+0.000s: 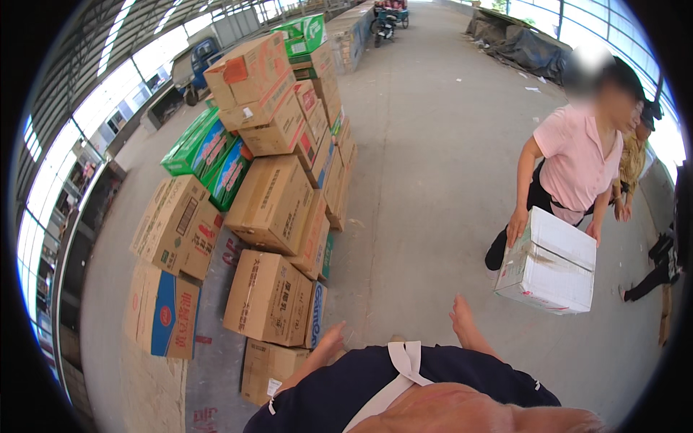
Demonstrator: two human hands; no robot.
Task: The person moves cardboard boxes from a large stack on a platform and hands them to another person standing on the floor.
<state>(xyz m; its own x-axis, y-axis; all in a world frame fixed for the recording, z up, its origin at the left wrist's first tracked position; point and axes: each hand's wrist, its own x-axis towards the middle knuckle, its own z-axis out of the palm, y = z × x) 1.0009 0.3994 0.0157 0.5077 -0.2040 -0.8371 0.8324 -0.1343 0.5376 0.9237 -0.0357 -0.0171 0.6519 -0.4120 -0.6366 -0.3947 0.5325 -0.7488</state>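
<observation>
My left hand (331, 339) holds nothing, its fingers stretched forward beside the stacked cardboard boxes. Nearest to it is a brown carton (270, 295) with dark printing, next to a blue-and-white printed box (316, 314). Below that carton stands another brown carton (270, 368) with a white label. My right hand (461, 316) hangs over the concrete floor with its fingers extended and nothing in them. To its right, a person in a pink shirt (576, 157) carries a white carton (563, 265) in both hands; a dark band or strip crosses it.
Taller stacked cartons (254, 81) rise ahead on the left, with green printed boxes (200, 143) among them. A blue-and-brown carton (168, 314) stands at far left. Another person (633, 157) is behind the carrier. A blue three-wheeled vehicle (197, 65) and a scooter (384, 30) are farther off.
</observation>
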